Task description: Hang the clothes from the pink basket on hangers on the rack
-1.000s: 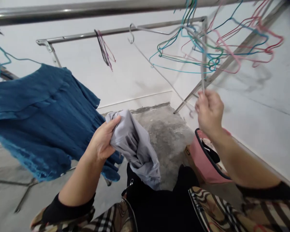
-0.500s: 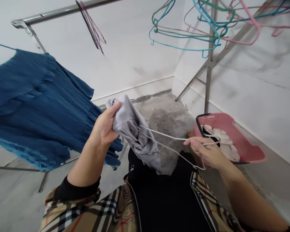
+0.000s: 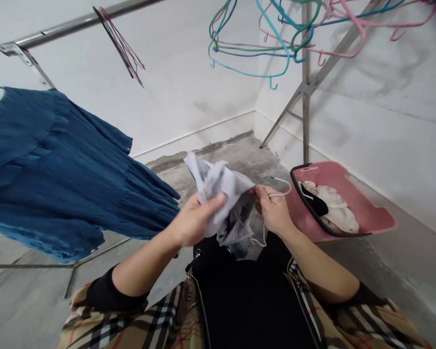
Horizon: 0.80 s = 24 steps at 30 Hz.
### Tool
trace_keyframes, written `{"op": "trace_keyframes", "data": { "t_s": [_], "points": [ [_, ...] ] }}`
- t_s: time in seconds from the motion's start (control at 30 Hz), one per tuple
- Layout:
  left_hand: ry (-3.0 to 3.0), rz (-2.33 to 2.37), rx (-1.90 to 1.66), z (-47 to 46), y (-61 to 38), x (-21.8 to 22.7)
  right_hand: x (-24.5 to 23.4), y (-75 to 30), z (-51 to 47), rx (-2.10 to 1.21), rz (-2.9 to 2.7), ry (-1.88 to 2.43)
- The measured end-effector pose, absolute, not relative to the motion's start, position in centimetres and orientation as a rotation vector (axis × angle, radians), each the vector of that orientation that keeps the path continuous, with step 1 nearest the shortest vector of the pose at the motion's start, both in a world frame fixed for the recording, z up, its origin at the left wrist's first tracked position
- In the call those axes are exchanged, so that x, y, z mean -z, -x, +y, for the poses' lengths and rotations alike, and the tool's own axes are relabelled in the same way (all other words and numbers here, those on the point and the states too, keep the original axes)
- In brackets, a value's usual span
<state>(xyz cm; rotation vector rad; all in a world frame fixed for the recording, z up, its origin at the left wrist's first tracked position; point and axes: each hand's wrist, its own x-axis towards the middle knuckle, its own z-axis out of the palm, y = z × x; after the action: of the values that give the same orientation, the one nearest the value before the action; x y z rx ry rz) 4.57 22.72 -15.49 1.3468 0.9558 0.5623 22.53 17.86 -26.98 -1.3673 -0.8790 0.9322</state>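
Note:
A bunched light grey garment [image 3: 236, 189] hangs in front of my chest, slightly blurred by motion. My left hand [image 3: 198, 218] grips its left side, thumb on top of the cloth. At the garment's right edge my right hand [image 3: 272, 208] pinches a white clothes hanger [image 3: 285, 186] near its neck, with the hook sticking out to the right. Most of the hanger is inside or behind the cloth; a lower corner of it shows below my right hand. What kind of garment it is I cannot tell.
A blue dress [image 3: 65, 160] hangs at the left beside a metal rack rail [image 3: 83, 22] carrying a few thin hangers [image 3: 119, 46]. Blue, green and pink hangers [image 3: 250, 48] hang at upper right. On the floor at right stands a pink basket [image 3: 374, 208] with white and black clothes inside.
My right hand has moved left with the hanger, bringing it further into the grey garment. My left hand has moved right and down along the cloth, so the hands are closer together.

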Motion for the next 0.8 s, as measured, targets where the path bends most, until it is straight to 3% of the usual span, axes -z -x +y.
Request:
{"op": "trace_keyframes", "data": {
  "t_s": [0.1, 0.2, 0.27, 0.4, 0.47, 0.67, 0.8],
  "points": [
    [-1.963, 0.701, -0.198, 22.2, -4.2, 16.6, 26.6, -23.1, 18.0, -0.921, -0.833, 1.264],
    [-2.464, 0.644, -0.064, 23.3, -3.1, 17.0, 26.4, -24.0, 17.9, -0.947, -0.825, 1.144],
    [-2.753, 0.741, -0.16, 24.3, -2.4, 16.6, 26.3, -24.6, 17.9, -0.946, -0.831, 1.088],
    [-3.188, 0.946, -0.802, 26.1, -2.3, 14.4, 25.5, -25.8, 18.3, -0.866, -0.948, 1.037],
    [-3.285, 0.957, -0.95, 26.6, -2.9, 12.9, 24.5, -26.5, 18.4, -0.781, -1.047, 1.047],
    [-3.324, 0.72, -0.225, 27.6, -4.4, 10.6, 21.7, -28.0, 19.1, -0.66, -1.308, 1.125],
    [-3.193, 0.711, -0.273, 28.2, -4.3, 11.4, 23.0, -28.6, 19.4, -0.702, -1.254, 1.168]
  ]
}}
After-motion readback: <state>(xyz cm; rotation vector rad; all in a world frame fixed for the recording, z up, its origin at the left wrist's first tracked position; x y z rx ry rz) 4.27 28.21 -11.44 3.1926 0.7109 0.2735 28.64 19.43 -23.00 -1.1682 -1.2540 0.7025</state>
